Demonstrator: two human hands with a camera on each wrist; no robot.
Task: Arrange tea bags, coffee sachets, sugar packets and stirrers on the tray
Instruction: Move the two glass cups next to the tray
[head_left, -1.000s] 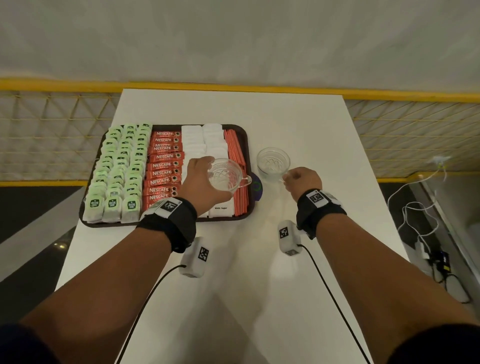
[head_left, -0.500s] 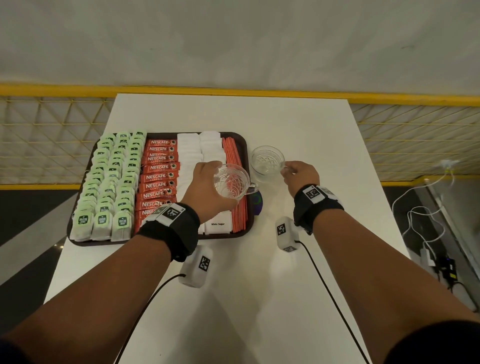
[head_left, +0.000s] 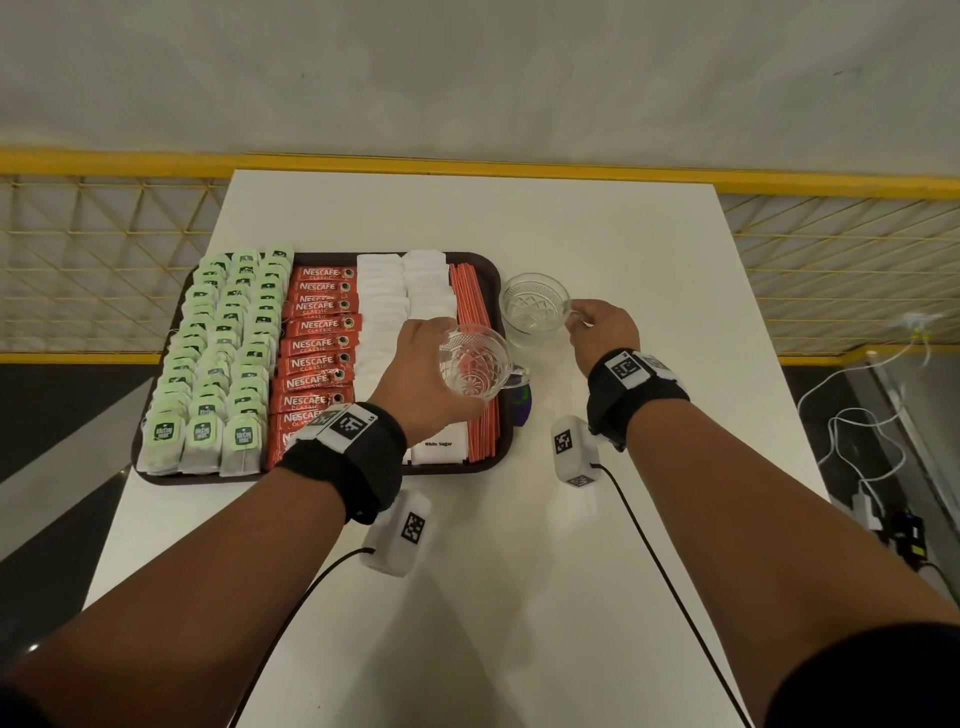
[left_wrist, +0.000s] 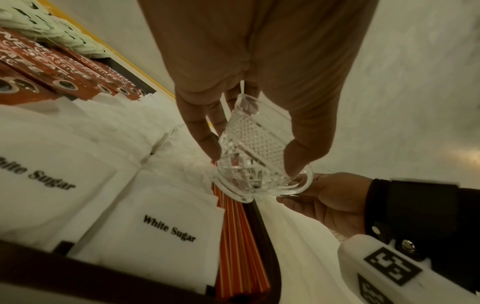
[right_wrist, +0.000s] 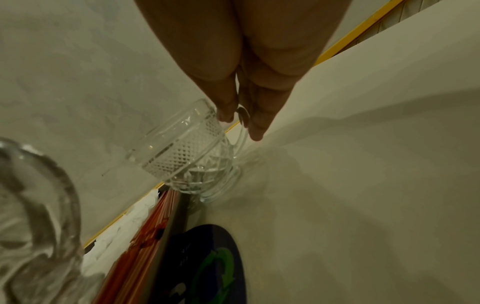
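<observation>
A dark brown tray (head_left: 498, 291) holds rows of green-tagged tea bags (head_left: 218, 358), red Nescafe sachets (head_left: 317, 343), white sugar packets (head_left: 384, 306) and orange stirrers (head_left: 475, 312). My left hand (head_left: 426, 374) grips a cut-glass cup (head_left: 472, 364) by its body, lifted over the tray's right side; in the left wrist view fingers and thumb clasp the cup (left_wrist: 249, 152) above the stirrers (left_wrist: 233, 246). My right hand (head_left: 602, 327) pinches the handle of a second glass cup (head_left: 532, 306) standing on the table right of the tray; the cup (right_wrist: 192, 152) shows with my fingertips (right_wrist: 255, 129) on its handle.
A dark blue round coaster (head_left: 522, 405) with a green mark lies on the white table (head_left: 571, 571) beside the tray's right rim. A yellow railing (head_left: 467, 169) with mesh runs behind the table. Cables and a power strip (head_left: 883, 509) lie on the floor at right.
The left hand has carried its cup a little to the right over the tray's right side. The right hand keeps hold of the second cup's handle, roughly in place.
</observation>
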